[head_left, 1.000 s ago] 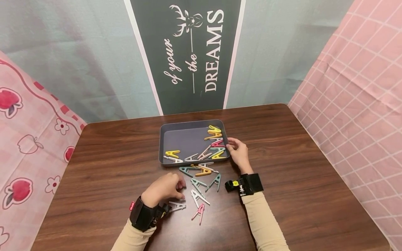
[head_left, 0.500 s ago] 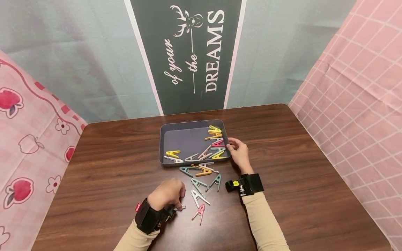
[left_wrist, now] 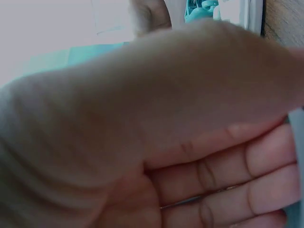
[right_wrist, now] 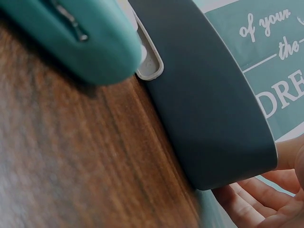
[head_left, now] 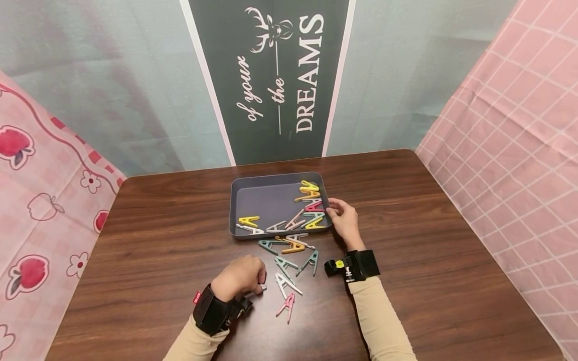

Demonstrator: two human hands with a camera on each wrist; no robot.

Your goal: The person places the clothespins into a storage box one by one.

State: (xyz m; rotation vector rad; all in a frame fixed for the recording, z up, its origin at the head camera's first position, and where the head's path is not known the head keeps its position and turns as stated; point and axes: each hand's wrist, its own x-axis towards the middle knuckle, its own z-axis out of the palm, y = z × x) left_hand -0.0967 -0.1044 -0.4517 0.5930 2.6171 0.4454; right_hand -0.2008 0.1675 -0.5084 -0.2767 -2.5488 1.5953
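The left hand (head_left: 241, 277) pinches a small pale grey clothespin (head_left: 264, 287) low over the table; most of the pin is hidden by the fingers. In the left wrist view its curled fingers (left_wrist: 228, 175) and thumb fill the picture. At the right end of a dark grey tray (head_left: 266, 200), the right hand (head_left: 345, 223) holds the wall near the front corner, also seen at the tray's side in the right wrist view. Inside the tray lie yellow, orange, pink, white and green clothespins along its right and front edges. A white clothespin (head_left: 285, 285) and pink clothespin (head_left: 287, 307) lie beside the left hand.
Between the hands, teal clothespins (head_left: 309, 262) and an orange clothespin (head_left: 292, 246) lie loose before the tray's front wall. The brown wooden table (head_left: 415, 240) ends at a back edge by the hanging curtains (head_left: 375, 75).
The left hand has come down over the grey clothespin, taken hold of it and raised it slightly. The right hand and the tray stay in place.
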